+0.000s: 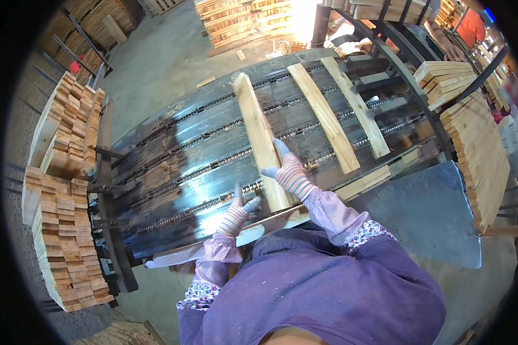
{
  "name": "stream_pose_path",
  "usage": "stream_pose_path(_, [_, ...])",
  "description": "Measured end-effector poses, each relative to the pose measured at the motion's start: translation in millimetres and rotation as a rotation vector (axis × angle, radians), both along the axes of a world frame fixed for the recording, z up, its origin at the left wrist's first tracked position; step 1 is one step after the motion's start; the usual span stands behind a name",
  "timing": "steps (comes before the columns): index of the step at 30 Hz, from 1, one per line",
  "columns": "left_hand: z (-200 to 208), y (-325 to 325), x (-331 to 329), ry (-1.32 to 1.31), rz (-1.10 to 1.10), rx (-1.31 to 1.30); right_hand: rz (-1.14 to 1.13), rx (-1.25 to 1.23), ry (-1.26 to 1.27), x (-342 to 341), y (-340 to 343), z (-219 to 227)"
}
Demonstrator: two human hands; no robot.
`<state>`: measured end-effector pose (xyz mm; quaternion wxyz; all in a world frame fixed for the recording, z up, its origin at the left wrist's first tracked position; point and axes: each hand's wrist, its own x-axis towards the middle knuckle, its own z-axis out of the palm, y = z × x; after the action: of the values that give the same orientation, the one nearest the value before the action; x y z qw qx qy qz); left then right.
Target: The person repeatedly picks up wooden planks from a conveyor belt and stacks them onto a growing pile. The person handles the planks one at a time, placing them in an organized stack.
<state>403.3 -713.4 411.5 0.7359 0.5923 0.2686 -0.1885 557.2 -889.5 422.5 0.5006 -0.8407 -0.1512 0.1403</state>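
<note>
On conveyor (201, 155), pale long plank (259, 135), right hand (290, 172) flat, fingers spread, left hand (239, 210) fingers spread.

Open conveyor bed left of the planks
Bare chain conveyor (172, 172) lies free leftward; three planks (322, 115) cross it rightward, stacked boards (477, 155) wall the right edge.

Three boards lie side by side across the chain table (172, 172); the nearest board (262, 141) is left of the middle board (323, 118); the far board (355, 106) is right of that; the right hand (288, 172) rests on the nearest board; the left hand (239, 211) is just left of it; block stacks (69, 218) stand left of the table; a board pile (477, 155) stands right.
</note>
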Motion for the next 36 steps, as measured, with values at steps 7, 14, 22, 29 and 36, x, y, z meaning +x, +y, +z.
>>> stream_pose_path(7, [-34.6, -21.5, -32.3, 0.103, 0.043, -0.179, 0.126, -0.939, -0.137, 1.5, 3.6, -16.6])
stream_pose_path(14, [-39.4, -4.8, -70.9, -0.047, -0.026, 0.001, 0.01, -0.092, -0.088, -0.2, 13.7, 2.2])
stream_pose_path(22, [-75.6, 98.2, -181.3, 0.072, -0.444, 0.76, 0.476, 0.632, -0.086, -75.7, 170.8, 197.6])
stream_pose_path(29, [-146.6, 183.1, -321.7, 0.048, -0.176, 0.71, 0.833, 0.681, -0.514, -160.4, 396.6, 386.4])
stream_pose_path(36, [-161.0, 218.0, -380.1, 0.2, -0.144, 0.616, 0.945, 0.301, -1.001, -254.2, 592.4, 461.2])
